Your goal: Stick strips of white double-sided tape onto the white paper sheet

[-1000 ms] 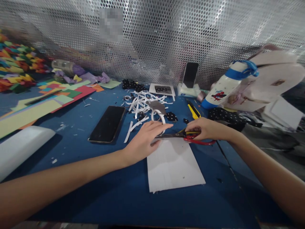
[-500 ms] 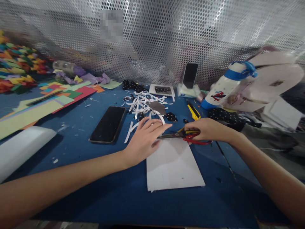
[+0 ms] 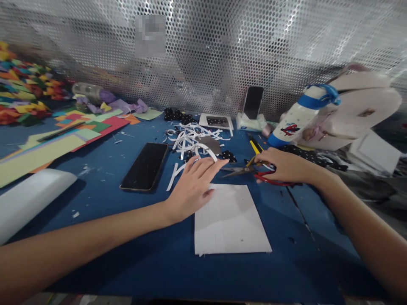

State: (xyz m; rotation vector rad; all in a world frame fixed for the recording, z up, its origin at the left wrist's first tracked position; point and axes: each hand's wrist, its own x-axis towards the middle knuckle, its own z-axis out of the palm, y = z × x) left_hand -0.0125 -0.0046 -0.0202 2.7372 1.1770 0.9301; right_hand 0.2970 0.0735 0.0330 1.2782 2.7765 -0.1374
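Observation:
My right hand grips scissors by their red and yellow handles. Their dark blades are parted, pointing left, just past the far edge of a white sheet of paper. A curled white paper strip stands up from the fingers of my left hand, which appear closed on its lower end; the exact hold is partly hidden. The left thumb is close over the sheet's far left corner, and I cannot tell whether it touches. Beyond the left hand lies a heap of cut white strips.
A black phone lies left of my left hand. Behind the scissors are a yellow cutter knife and a white-and-blue bottle. Coloured paper sheets spread at the left. A second phone leans upright near the perforated screen.
The scissors have moved right and slightly away from the sheet's far edge, and their blades have opened. The curled strip has tipped a little left with my left hand.

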